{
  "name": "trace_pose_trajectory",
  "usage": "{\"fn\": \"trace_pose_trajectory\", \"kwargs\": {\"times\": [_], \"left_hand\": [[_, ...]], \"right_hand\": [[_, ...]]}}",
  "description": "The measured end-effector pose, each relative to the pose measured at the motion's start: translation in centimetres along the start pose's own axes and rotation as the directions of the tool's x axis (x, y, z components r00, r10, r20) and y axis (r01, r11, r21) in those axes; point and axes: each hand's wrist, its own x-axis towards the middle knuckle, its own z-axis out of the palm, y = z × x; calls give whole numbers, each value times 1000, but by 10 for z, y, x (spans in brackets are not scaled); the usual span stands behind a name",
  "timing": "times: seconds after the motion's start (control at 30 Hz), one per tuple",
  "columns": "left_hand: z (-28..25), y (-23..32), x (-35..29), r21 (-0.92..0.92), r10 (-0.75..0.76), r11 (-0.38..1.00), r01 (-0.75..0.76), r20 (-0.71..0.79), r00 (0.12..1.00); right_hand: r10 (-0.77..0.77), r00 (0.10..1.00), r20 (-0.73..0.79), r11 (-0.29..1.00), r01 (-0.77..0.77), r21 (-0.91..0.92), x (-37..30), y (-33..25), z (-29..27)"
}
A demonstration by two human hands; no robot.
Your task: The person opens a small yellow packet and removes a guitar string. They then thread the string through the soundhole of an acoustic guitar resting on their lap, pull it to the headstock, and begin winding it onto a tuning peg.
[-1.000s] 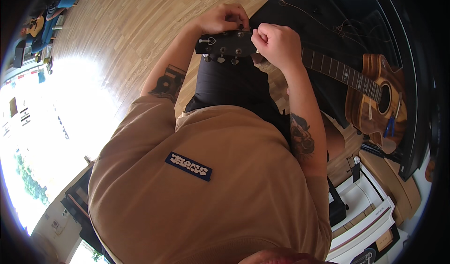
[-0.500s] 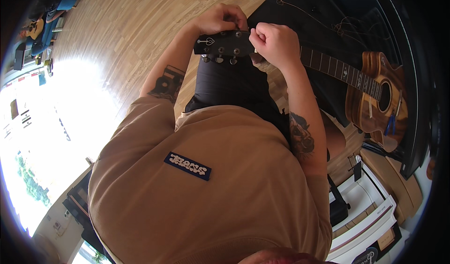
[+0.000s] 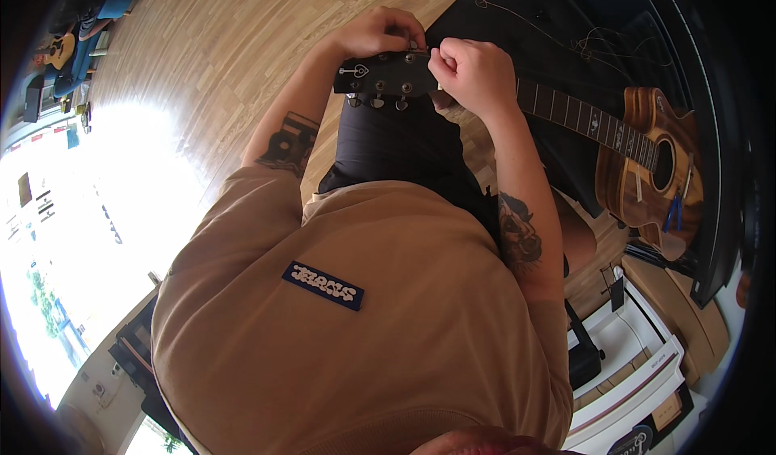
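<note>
An acoustic guitar [image 3: 634,184] lies on its back across a black table, its neck [image 3: 566,111] pointing left toward me. Its black headstock [image 3: 388,73] has an inlaid emblem and metal tuning pegs [image 3: 377,102] along the near edge. At the far edge of the headstock, my left hand [image 3: 384,33] is closed, fingers pinched around a tuning peg that they mostly cover. My right hand [image 3: 477,75] is curled into a fist over the nut end of the neck. Whatever its fingers hold is hidden.
Loose coiled wire strings [image 3: 590,47] lie on the black table [image 3: 517,27] behind the neck. A blue-handled tool [image 3: 673,212] rests on the guitar body. Cardboard [image 3: 687,318] and a white case-like box [image 3: 630,398] stand at lower right. Wooden floor [image 3: 242,43] spreads to the left.
My fingers have shifted very slightly at the headstock, the right hand a touch to the left. Guitar and table look the same.
</note>
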Motion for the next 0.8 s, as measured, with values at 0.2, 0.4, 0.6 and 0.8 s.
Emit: {"fn": "trace_pose_trajectory", "kwargs": {"times": [0.2,0.4,0.6,0.8], "left_hand": [[-3,14,-11,-190,-97,978,90,-27,995],[0,8,-1,-47,-125,991,127,38,991],[-2,-3,-4,-33,-63,997,64,39,997],[1,32,-7,-342,-270,906,249,-14,963]], "right_hand": [[-5,1000,-12,1000,5,-1,-1,0,0],[6,1000,-12,1000,-6,5,-1,0,1],[9,1000,-3,1000,-9,12,0,-1,-1],[1,1000,-12,1000,-1,9,-1,2,1]]}}
